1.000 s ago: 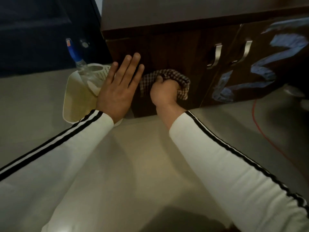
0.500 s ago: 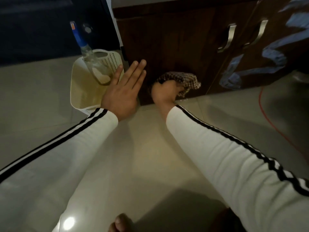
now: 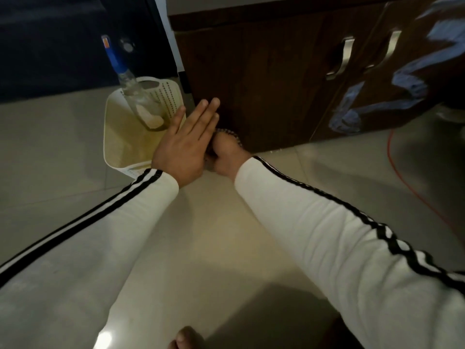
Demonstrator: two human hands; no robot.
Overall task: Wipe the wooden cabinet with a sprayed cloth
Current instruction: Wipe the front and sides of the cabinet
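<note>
From the head camera, the dark brown wooden cabinet stands on the pale tiled floor. The work is at the bottom left corner of its near panel. The right hand is curled round a bunched brown-and-white checked cloth, which is held against the panel just above the floor. Most of the cloth is hidden behind the left hand. That hand is flat, its fingers straight and close together. Its fingertips reach the panel beside the cloth, though actual contact cannot be confirmed. Just left of the cabinet is a cream perforated plastic basket, with a clear spray bottle with a blue top leaning in it. The step in hand looks like wiping the lowest strip of the panel. To do it well, open the cloth out so a flatter face meets the wood. Run it along the grain toward the brushed metal door handles, keeping it off the floor so it picks up no grit. Pale blue-white streaks on the right door suggest that area still needs wiping.
</note>
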